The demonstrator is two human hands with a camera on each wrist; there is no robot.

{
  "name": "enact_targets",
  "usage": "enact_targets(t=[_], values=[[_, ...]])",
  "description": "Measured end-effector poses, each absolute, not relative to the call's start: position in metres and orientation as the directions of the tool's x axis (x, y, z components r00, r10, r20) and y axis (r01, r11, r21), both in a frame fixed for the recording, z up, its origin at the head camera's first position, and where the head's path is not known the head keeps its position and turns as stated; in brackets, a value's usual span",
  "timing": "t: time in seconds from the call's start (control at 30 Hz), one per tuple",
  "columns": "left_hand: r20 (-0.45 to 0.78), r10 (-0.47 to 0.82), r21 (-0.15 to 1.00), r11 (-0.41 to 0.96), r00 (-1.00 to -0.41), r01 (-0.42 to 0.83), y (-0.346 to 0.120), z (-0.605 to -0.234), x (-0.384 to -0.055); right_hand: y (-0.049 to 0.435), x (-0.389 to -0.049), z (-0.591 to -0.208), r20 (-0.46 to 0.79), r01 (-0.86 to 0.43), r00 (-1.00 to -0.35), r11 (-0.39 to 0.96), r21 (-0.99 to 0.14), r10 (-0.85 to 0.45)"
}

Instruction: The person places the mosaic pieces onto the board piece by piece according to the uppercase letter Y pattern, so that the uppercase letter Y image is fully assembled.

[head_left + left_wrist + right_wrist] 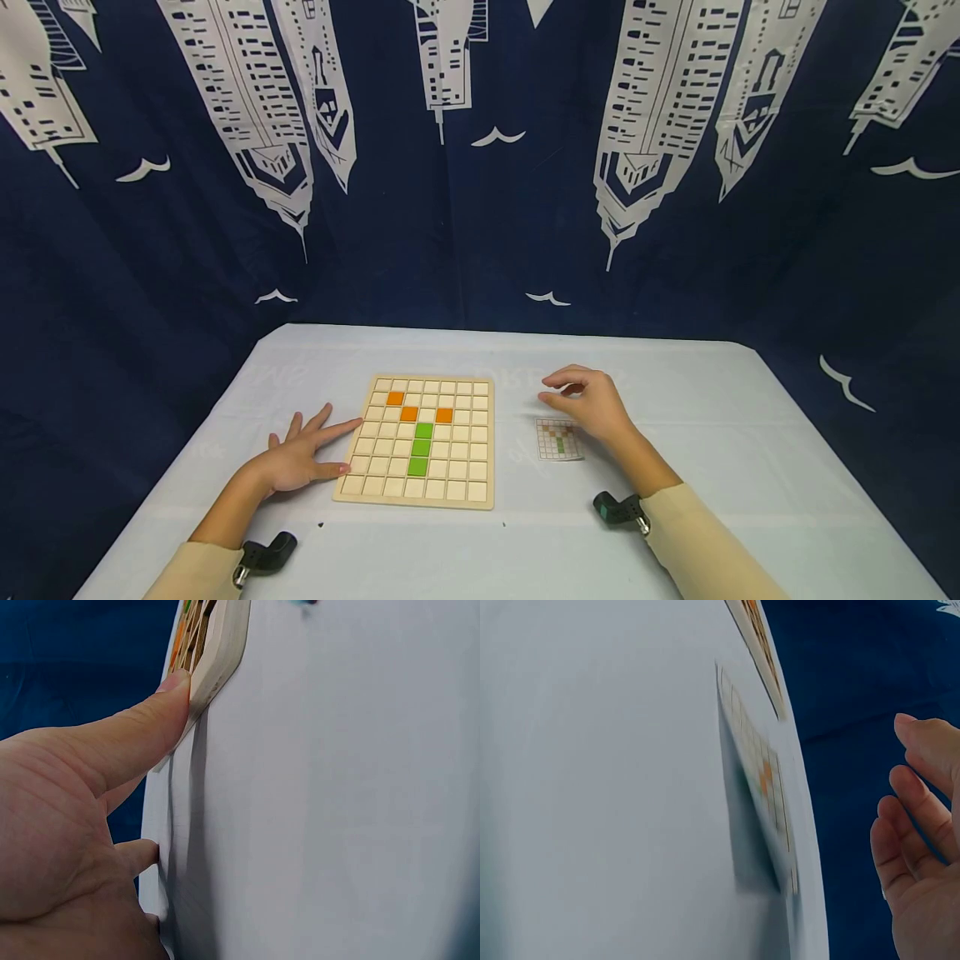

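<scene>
A square wooden grid board [453, 492] lies on the white table. Three orange tiles [408, 413] and three green tiles [421, 447] show among its pale squares, the green ones in a column. My left hand [296, 460] is spread at the board's left side, thumb and index finger touching its edge; in the left wrist view the thumb [139, 735] presses the rim. My right hand [590, 402] hovers just beyond a small printed grid card [558, 440], its fingers loosely bent and apart from the thumb, with nothing between them. In the right wrist view the card [754, 761] looks slightly raised off the table.
The white table [405, 554] has rounded far corners. Behind it hangs a dark blue curtain [450, 208] with white buildings and birds. A black device [270, 552] is strapped on the left wrist, another [618, 508] on the right. Small dark specks lie near the front.
</scene>
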State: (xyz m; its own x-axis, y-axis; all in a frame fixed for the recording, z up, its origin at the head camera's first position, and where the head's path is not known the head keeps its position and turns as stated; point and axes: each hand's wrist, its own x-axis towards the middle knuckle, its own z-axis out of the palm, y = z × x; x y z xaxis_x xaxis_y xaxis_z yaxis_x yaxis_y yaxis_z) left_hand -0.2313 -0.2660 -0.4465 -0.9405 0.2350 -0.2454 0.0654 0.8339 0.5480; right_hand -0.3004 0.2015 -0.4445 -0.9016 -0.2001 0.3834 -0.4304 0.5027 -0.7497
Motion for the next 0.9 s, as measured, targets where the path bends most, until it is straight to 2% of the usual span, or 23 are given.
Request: enact_targets(t=[0.47, 0.9], values=[[-0.251, 0.228, 0.544, 0.837, -0.941, 0.058, -0.265, -0.445, -0.231, 0.24, -0.306, -0.442, 0.361, -0.367, -0.924, 0.565, -0.739, -0.128], [-0.245, 0.226, 0.537, 0.841, -0.943, 0.062, -0.265, -0.448, -0.231, 0.265, -0.313, -0.446, 0.344, -0.356, -0.929, 0.591, -0.723, -0.139]])
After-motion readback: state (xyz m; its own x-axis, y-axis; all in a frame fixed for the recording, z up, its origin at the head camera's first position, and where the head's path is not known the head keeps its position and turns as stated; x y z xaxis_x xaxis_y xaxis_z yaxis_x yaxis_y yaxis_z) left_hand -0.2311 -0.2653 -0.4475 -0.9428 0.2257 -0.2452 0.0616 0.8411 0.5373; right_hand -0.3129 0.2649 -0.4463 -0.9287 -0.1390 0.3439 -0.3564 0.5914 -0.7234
